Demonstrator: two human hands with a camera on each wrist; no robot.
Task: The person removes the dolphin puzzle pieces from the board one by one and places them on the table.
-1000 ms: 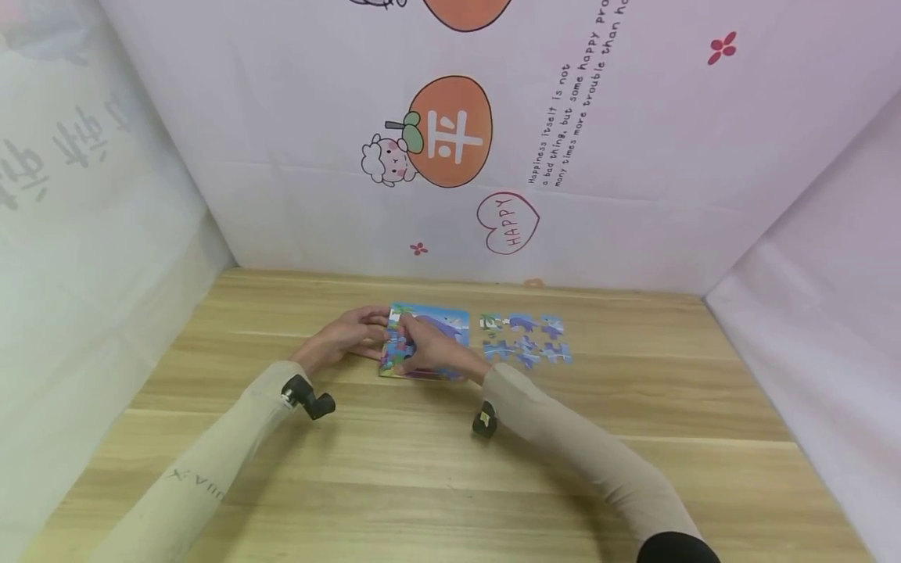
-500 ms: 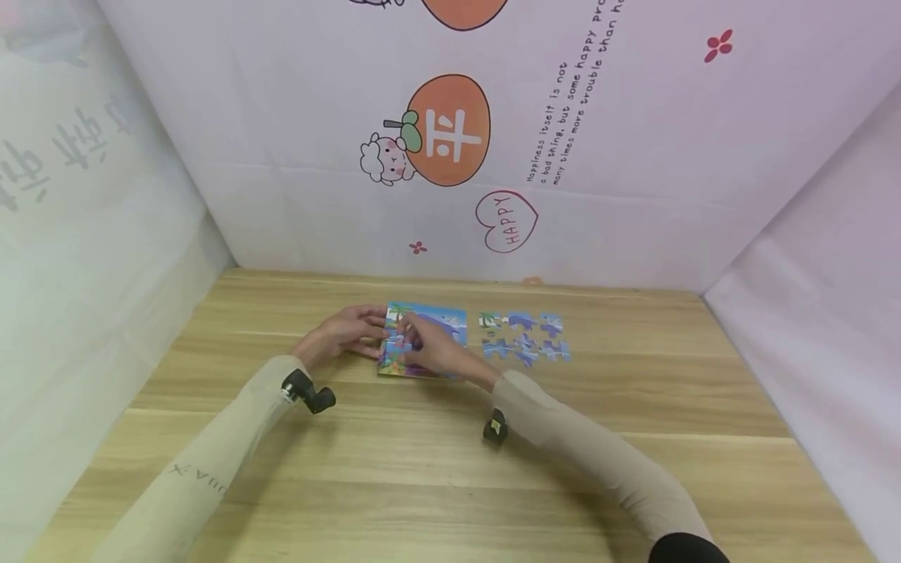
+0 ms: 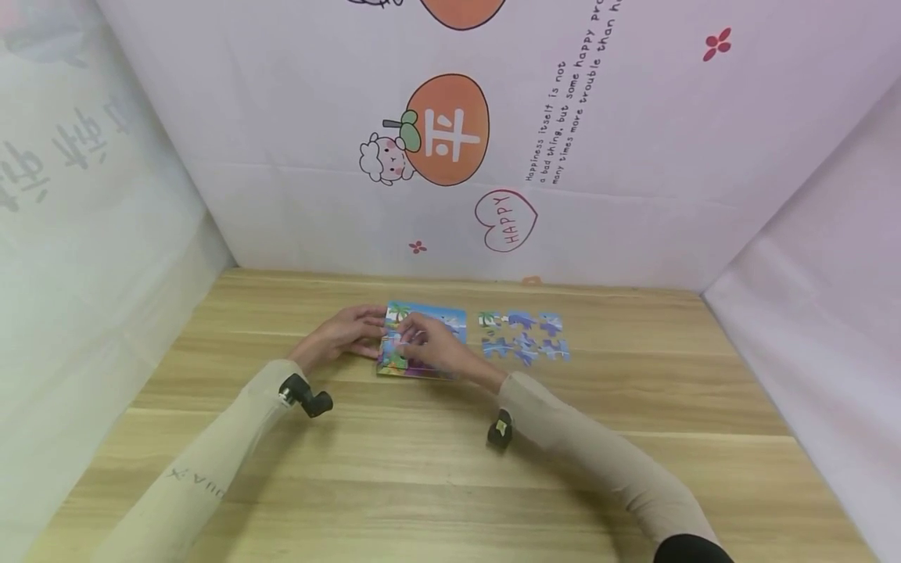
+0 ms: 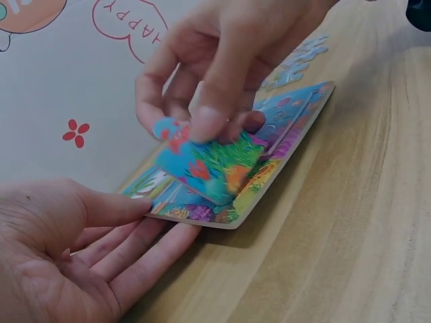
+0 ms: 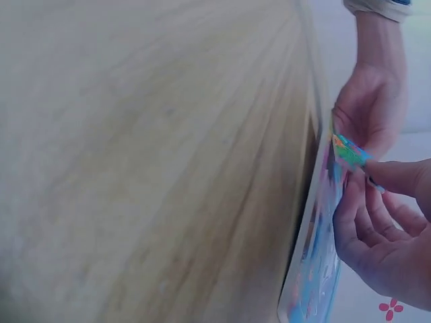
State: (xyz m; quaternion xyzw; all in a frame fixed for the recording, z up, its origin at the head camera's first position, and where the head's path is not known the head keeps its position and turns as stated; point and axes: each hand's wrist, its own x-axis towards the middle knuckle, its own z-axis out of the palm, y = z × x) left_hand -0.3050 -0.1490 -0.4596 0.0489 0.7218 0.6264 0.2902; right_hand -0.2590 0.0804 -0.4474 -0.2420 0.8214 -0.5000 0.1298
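Observation:
My right hand [image 3: 438, 346] pinches a jigsaw piece [image 4: 225, 161] between thumb and fingers, tilted above the puzzle board [image 4: 279, 149]. Red and green sea-life print covers the piece, which also shows in the right wrist view as a bright corner [image 5: 348, 153]. The board is a thin, bright ocean picture with a raised rim. At its left end my left hand [image 4: 74, 249] grips the edge, thumb on top and fingers beneath. In the head view, my right hand covers much of the board's middle.
Several loose blue and purple jigsaw pieces [image 3: 524, 346] lie in two rows right of the board. A printed white cloth wall [image 3: 317, 227] rises behind the wooden table [image 3: 422, 477], with white cloth at both sides.
The right hand has drawn back slightly to the right, lifting the jigsaw piece from the board's left part. The left hand stays at the board's left edge.

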